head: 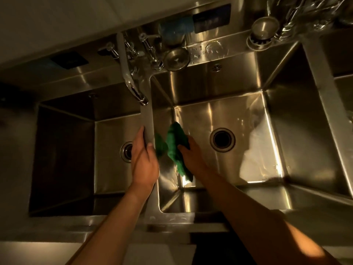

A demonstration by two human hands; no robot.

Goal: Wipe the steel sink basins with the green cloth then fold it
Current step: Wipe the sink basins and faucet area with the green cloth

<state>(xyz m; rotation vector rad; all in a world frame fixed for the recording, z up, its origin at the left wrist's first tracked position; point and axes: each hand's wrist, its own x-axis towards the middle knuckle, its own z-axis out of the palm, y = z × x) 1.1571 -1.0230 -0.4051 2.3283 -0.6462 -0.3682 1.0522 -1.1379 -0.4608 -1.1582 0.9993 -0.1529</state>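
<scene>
The bunched green cloth (174, 148) lies against the left inner wall of the right steel basin (252, 119), beside the divider (148, 121). My right hand (191, 155) grips the cloth from the right, down inside that basin. A green reflection of the cloth shows on the shiny wall next to it. My left hand (144, 161) grips the top of the divider, thumb on the right side and fingers reaching down toward the left basin (110, 134).
The tap spout (133, 88) hangs over the back of the divider, with its handles behind it. Each basin has a round drain (222, 139) in its floor. Two steel strainer bowls (176, 58) sit on the back ledge, with shiny utensils at the far right.
</scene>
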